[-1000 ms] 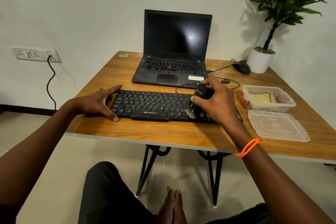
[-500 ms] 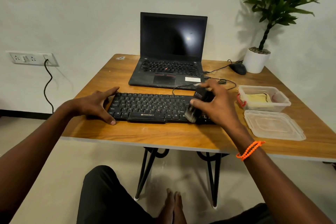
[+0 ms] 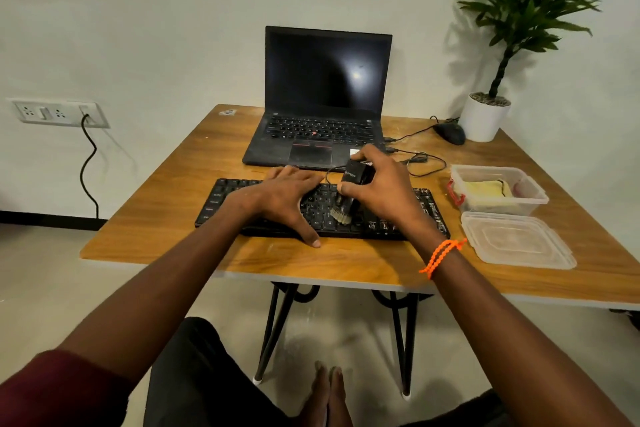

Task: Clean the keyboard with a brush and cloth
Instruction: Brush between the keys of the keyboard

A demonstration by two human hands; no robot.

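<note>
The black keyboard (image 3: 381, 218) lay along the near part of the wooden table (image 3: 166, 218), in front of the open laptop (image 3: 325, 100), whose screen was dark. The right hand (image 3: 384, 191) was clenched around the black body of the brush (image 3: 349, 191), thumb on its near side and fingers over the top, and the brush stood tilted with its pale bristles down on the keys around the middle of the board. The left hand (image 3: 280, 201) lay flat and spread over the left half of the keyboard, grasping nothing, its thumb reaching past the front edge onto the table. An orange beaded band (image 3: 441, 255) circled the right wrist.

Off to the right sat a clear plastic container (image 3: 533, 198) with the yellow cloth (image 3: 485, 191) folded inside it, well apart from the keyboard, and the container's lid (image 3: 516, 243) lay flat just in front of it. At the far right corner a black mouse (image 3: 450, 132) rested beside the white pot of a green plant (image 3: 485, 118), its cable trailing toward the laptop. On the wall to the left a socket panel (image 3: 57, 113) held one plugged black cord. Below the table edge, the person's dark trousers and bare feet showed
</note>
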